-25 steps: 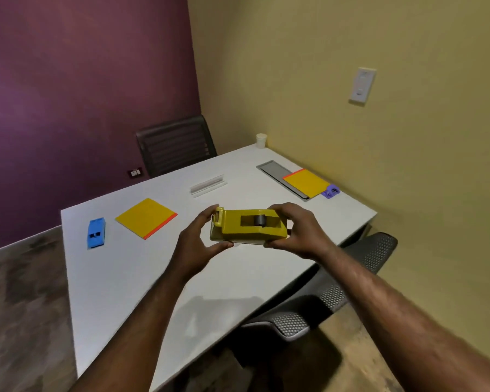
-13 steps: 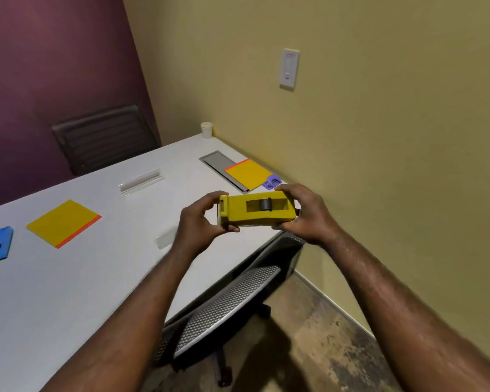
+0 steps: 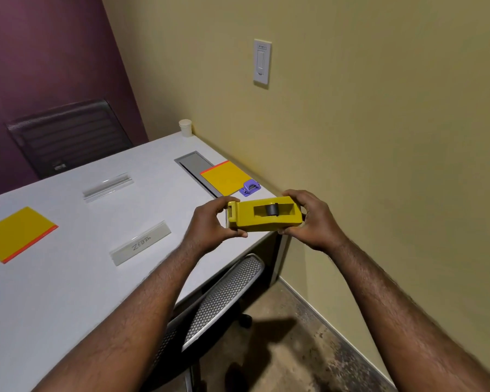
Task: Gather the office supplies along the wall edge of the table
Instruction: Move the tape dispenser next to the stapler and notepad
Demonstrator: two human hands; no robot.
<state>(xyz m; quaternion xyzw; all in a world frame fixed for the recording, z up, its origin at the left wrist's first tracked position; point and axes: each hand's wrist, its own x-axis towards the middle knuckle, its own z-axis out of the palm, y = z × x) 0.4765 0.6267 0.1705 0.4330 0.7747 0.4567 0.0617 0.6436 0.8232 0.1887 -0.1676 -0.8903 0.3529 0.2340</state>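
A yellow tape dispenser with a dark roll in its slot hangs in the air over the table's corner by the yellow wall. My left hand grips its left end and my right hand grips its right end. Along the wall edge lie a yellow pad with an orange strip and a small purple hole punch. Out on the white table are a second yellow pad, a clear name plate with handwriting and another clear holder.
A grey cable hatch is set into the table near the wall. A white paper cup stands in the far corner. One mesh chair is tucked under the near edge, another dark chair stands at the far side.
Both hands have carried the tape dispenser toward the wall corner of the table. My view has swung right; the blue item at the left has left the frame.
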